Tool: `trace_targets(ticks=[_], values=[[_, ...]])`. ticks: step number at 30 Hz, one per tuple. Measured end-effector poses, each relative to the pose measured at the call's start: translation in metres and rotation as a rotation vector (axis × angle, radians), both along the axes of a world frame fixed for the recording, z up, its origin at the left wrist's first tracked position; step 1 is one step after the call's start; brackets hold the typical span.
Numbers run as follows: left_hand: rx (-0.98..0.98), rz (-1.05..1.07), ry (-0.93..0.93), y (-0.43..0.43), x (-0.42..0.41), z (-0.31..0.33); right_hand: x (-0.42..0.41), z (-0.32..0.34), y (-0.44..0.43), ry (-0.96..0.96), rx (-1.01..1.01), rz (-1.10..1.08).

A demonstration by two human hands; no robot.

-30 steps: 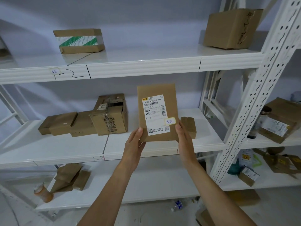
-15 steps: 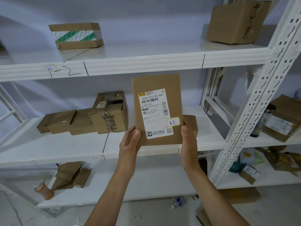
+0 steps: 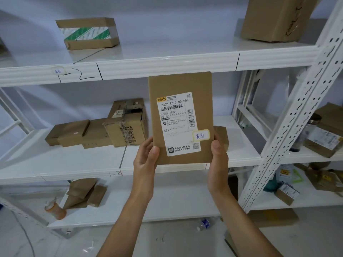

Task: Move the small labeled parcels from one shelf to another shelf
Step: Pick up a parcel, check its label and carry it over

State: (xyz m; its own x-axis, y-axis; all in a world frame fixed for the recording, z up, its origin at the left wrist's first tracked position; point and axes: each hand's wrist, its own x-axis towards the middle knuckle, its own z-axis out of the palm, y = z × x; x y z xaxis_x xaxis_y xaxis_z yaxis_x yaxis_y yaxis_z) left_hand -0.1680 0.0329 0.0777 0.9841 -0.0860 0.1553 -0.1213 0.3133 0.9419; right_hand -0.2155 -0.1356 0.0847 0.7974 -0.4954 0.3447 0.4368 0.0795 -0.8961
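A flat brown parcel (image 3: 181,84) with a white shipping label and a small yellow-edged sticker stands upright in front of me, held at its lower corners. My left hand (image 3: 145,160) grips its lower left edge and my right hand (image 3: 218,158) its lower right edge. Behind it runs the middle shelf (image 3: 74,160); the top shelf (image 3: 167,65), marked 1-2 by hand, is just above the parcel's upper edge. A small brown box (image 3: 221,135) on the middle shelf peeks out behind my right thumb.
The middle shelf holds a taped carton (image 3: 128,125) and flat brown boxes (image 3: 68,132) to the left. The top shelf carries a green-striped box (image 3: 87,34) and a large carton (image 3: 276,17). A perforated white upright (image 3: 304,108) stands at right, with cluttered shelves beyond.
Both hands have lifted the parcel higher and brought it closer to the camera; its top edge has risen toward the front lip of the top shelf. The grip is unchanged.
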Motion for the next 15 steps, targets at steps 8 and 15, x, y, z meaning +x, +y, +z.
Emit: trace_targets(ticks=[8,15], values=[[0.004,0.003,-0.005,-0.0007,-0.0016,-0.0029,-0.0047,-0.0024,0.0026,0.024,0.020,0.001],[0.041,0.026,-0.022,-0.0018,-0.0048,-0.0054,-0.0057,-0.0029,0.0034,0.012,0.010,-0.006]])
